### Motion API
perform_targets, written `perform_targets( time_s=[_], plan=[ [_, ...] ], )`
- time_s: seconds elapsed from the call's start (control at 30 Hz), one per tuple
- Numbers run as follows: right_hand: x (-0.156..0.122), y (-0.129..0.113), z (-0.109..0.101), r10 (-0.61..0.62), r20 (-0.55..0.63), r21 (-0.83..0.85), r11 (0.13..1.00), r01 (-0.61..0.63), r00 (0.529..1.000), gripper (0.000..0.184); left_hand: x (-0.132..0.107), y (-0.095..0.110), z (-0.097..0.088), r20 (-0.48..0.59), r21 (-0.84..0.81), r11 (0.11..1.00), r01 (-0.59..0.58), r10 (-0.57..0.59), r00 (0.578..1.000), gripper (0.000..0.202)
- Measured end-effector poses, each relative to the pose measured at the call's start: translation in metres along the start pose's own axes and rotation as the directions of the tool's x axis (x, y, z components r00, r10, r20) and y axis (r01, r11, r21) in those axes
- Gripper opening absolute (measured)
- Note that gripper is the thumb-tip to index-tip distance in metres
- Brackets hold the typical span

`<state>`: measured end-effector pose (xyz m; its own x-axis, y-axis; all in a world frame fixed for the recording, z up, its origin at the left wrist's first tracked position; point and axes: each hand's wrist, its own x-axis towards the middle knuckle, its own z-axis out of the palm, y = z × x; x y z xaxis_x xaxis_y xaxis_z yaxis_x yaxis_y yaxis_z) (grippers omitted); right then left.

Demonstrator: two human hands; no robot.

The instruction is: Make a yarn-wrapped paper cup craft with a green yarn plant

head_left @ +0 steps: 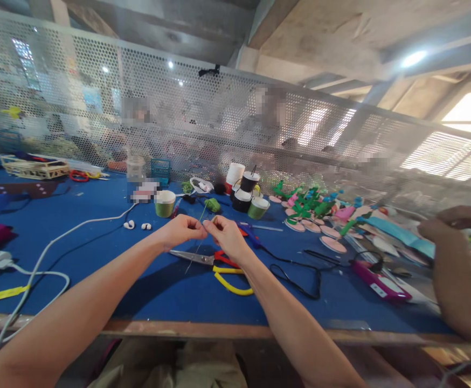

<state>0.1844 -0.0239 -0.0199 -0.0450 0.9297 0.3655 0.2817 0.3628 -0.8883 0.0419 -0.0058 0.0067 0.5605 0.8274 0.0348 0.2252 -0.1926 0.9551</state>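
My left hand and my right hand meet above the blue table, thumbs and fingertips pinched close together. Between them runs a thin green thread, one end rising above the fingers and a fine strand trailing below. Just behind the hands lies a small ball of green yarn. Under them rest open scissors with red and yellow handles, partly covered by my right hand. A blue tool with a black cord, perhaps a glue gun, lies beside my right hand.
Green-and-white tubs and spools stand behind. White earbuds and a white cable lie left. Green and pink craft pieces and a purple power strip lie right. A co-worker's arm reaches in. Perforated panel behind.
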Motion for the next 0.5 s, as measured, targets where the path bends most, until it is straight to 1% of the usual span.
perform_targets(
  time_s=[0.1, 0.17, 0.27, 0.33, 0.37, 0.5],
  plan=[
    [-0.001, -0.003, 0.000, 0.059, 0.002, 0.041, 0.997, -0.059, 0.998, 0.038, 0.000, 0.001, 0.001, -0.027, 0.000, 1.000, 0.004, -0.004, 1.000, 0.019],
    [-0.002, -0.005, 0.001, 0.112, 0.028, 0.116, 0.987, -0.115, 0.993, 0.038, 0.000, 0.000, 0.001, -0.062, -0.036, 0.999, -0.006, 0.004, 0.998, 0.018],
    [-0.004, -0.008, 0.004, 0.164, 0.148, 0.263, 0.944, -0.198, 0.975, 0.039, 0.003, -0.001, 0.001, -0.146, -0.160, 0.987, -0.034, 0.010, 0.989, 0.016],
    [-0.005, -0.008, 0.007, 0.172, 0.235, 0.330, 0.912, -0.245, 0.957, 0.036, 0.004, -0.002, 0.001, -0.174, -0.228, 0.973, -0.041, 0.001, 0.985, 0.016],
    [-0.005, -0.007, 0.008, 0.172, 0.253, 0.352, 0.900, -0.256, 0.952, 0.034, 0.005, -0.002, 0.002, -0.177, -0.248, 0.968, -0.041, -0.004, 0.984, 0.017],
    [-0.005, -0.005, 0.011, 0.159, 0.213, 0.392, 0.890, -0.233, 0.964, 0.029, 0.007, -0.005, 0.005, -0.193, -0.300, 0.953, -0.054, -0.005, 0.981, 0.020]
  ],
)
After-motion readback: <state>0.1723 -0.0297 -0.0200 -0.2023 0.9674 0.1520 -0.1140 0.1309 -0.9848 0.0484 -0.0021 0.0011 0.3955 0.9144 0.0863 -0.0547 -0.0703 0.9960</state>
